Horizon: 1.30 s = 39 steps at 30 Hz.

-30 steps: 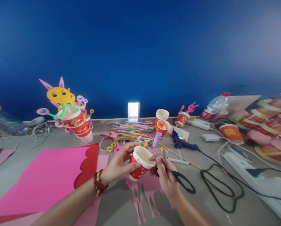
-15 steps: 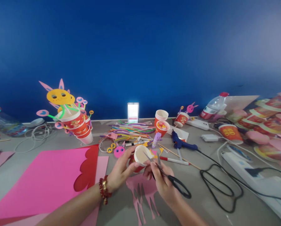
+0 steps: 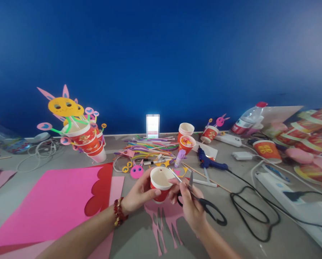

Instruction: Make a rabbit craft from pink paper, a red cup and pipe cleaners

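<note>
My left hand (image 3: 142, 191) is wrapped round a red and white paper cup (image 3: 161, 183), its thumb on the front. The cup's open mouth faces up and toward me, and a small dark spot shows inside near the far rim. In my right hand (image 3: 192, 205) are black-handled scissors (image 3: 213, 211), blades apart and pointing up and left beside the cup's rim. Fingers of that hand touch or nearly touch the cup's right side. Beneath both hands lies a cut pink sheet (image 3: 174, 216) with thin pointed strips.
Pink foam sheets (image 3: 55, 201) lie at left. Decorated cups (image 3: 82, 136) stand behind them. Pipe cleaners (image 3: 150, 147), a glue stick (image 3: 180, 158) and a rabbit face (image 3: 137, 170) are beyond the cup. A blue glue gun (image 3: 211, 162) trails its black cord rightward, near a power strip (image 3: 280, 190).
The cup has tipped so that more of its red side shows. My right hand has drawn the scissors slightly right, and their tips have moved from over the cup's mouth to beside its rim.
</note>
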Motion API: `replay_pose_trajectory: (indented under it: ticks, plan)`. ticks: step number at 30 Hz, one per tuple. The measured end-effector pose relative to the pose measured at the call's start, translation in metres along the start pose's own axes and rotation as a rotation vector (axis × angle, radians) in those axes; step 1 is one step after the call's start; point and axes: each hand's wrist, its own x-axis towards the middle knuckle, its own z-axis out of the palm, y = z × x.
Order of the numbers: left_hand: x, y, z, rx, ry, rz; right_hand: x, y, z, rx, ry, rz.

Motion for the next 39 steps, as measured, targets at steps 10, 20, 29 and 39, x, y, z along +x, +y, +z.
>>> replay_pose_trajectory:
  ticks: [10,20,29,39]
  plan:
    - [0.001,-0.003,0.005,0.07,0.203,-0.006,-0.004,-0.003,-0.005,-0.213,-0.036,-0.276]
    - [0.001,0.002,0.007,0.063,0.163,0.002,0.0,-0.017,-0.002,-0.395,-0.164,-0.245]
    - [0.001,0.003,0.01,0.22,0.092,0.149,0.002,-0.006,-0.007,-0.332,-0.174,-0.119]
    - [-0.001,0.019,0.007,0.66,0.082,0.331,0.002,-0.003,-0.008,-0.356,-0.129,-0.165]
